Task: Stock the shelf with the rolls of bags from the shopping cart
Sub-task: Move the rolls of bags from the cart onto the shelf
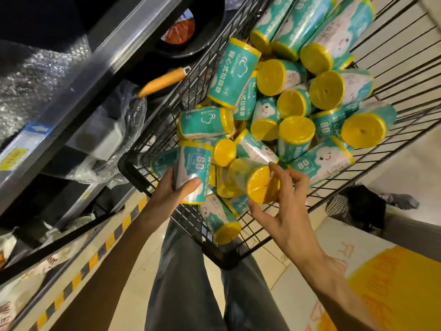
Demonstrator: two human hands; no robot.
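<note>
A black wire shopping cart [386, 149] holds several rolls of yellow bags in teal-and-white wrappers [298, 96]. My left hand [171, 189] grips one upright roll [193, 173] at the cart's near left corner. My right hand [286, 206] has its thumb and fingers around a second roll [255, 180], yellow end toward me, just above the pile. The shelf [78, 87] runs along the left, its metal edge next to the cart.
Black pans, one with an orange handle [162, 82], and bubble-wrapped goods [35, 75] fill the shelf levels. A yellow-and-white box [381, 283] lies on the floor at the right. A dark bag [358, 206] sits beyond it. My legs stand behind the cart.
</note>
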